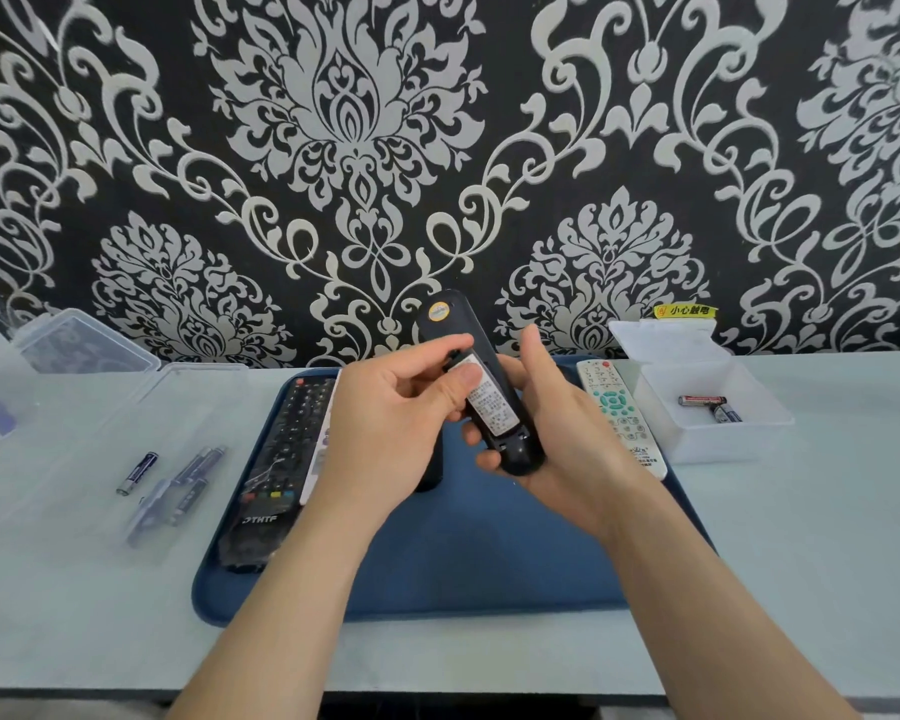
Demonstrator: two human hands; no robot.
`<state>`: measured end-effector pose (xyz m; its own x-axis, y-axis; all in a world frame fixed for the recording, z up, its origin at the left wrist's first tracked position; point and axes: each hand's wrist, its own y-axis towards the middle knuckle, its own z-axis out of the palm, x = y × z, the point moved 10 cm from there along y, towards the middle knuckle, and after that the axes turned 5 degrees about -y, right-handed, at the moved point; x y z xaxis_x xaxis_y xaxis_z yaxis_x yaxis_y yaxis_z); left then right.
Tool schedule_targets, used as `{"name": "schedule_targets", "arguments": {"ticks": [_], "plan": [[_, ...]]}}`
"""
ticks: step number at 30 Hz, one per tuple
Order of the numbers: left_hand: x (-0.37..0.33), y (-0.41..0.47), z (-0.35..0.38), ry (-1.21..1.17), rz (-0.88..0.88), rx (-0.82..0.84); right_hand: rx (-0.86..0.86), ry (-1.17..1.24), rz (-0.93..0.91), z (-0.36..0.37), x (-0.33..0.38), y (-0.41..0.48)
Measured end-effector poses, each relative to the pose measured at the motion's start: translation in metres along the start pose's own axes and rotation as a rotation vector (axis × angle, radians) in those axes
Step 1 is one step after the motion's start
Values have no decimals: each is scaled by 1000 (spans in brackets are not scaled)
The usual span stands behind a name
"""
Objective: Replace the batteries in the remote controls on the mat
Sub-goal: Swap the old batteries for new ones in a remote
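Note:
I hold a black remote (489, 387) back side up above the blue mat (463, 553). My right hand (546, 428) cups it from below and the right. My left hand (401, 413) pinches its labelled battery cover, thumb on the white label. On the mat lie a black THTF remote (281, 454) at the left, a white-edged remote (319, 449) beside it, another dark remote (430, 472) mostly hidden under my left hand, and a white remote (619, 413) at the right.
A clear open box (126, 407) at the left holds several batteries (178, 480). A white open box (707, 413) at the right holds two batteries (710, 405). A patterned wall stands right behind the pale table.

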<state>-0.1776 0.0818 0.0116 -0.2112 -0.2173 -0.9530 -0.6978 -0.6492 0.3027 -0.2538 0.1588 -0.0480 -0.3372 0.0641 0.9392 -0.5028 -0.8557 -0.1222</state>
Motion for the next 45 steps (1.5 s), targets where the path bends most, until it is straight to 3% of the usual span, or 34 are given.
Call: {"name": "schedule_targets", "arguments": {"ticks": [5, 19, 24, 28, 31, 38, 41, 45], "plan": [[0, -2, 6, 65, 11, 29, 2, 0, -16, 1, 2, -1], [-5, -7, 8, 283, 108, -125, -60, -21, -78, -6, 6, 0], [-11, -6, 14, 433, 245, -94, -61, -41, -92, -7, 7, -1], [-3, -7, 29, 430, 231, 32, -87, -15, -90, -10, 7, -2], [-1, -8, 29, 462, 270, 4, -115, -33, -115, -13, 11, -3], [-5, -18, 43, 813, 440, -8, -214, 46, -41, -25, -3, -4], [10, -14, 48, 693, 263, 105, -231, -122, -86, -30, 6, -6], [51, -9, 49, 123, -206, 201, -250, -404, -134, -30, 18, -10]]}}
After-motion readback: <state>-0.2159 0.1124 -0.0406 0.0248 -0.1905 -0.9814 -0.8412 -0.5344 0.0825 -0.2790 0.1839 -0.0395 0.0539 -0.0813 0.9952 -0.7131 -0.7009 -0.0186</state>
